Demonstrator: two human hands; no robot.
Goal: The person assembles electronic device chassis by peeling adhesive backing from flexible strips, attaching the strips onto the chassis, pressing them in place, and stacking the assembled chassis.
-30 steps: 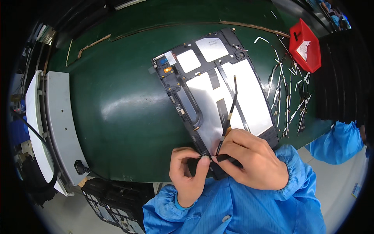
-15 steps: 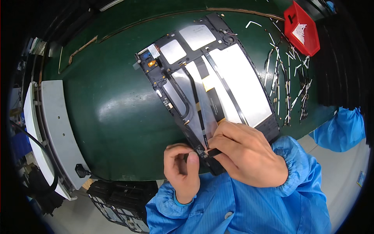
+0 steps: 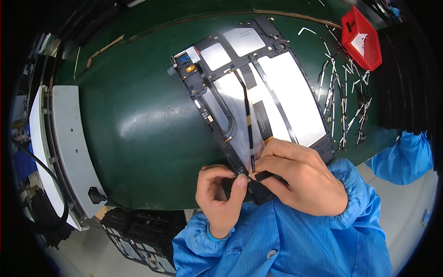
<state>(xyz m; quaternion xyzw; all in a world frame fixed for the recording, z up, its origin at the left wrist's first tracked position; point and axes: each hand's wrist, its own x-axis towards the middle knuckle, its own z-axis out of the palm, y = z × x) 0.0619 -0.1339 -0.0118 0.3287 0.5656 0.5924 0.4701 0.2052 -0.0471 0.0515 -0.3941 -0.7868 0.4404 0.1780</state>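
Since the earlier frame both hands have closed in at the near end of the black flex cable [image 3: 249, 134], which now lies flatter along the opened tablet chassis [image 3: 256, 99] instead of lifting off it. That cable is a thin dark ribbon running from the middle of the chassis toward the near edge of the green work mat [image 3: 138, 115], over a silvery shield plate, with a second ribbon beside it on the right. The left hand [image 3: 220, 198] pinches the cable's near tip between thumb and forefinger; the right hand [image 3: 302, 177] is closed over a small dark part touching that same end, though exactly what it grips is hidden under the fingers. A likely risk here is creasing or tearing the ribbon if the pinch pulls sideways, or seating its end crooked so it does not mate. Farther right lies a scatter of loose thin strips [image 3: 344, 108], and beyond them a red parts bin [image 3: 362, 37]; a grey tray [image 3: 62, 147] sits at the far left.
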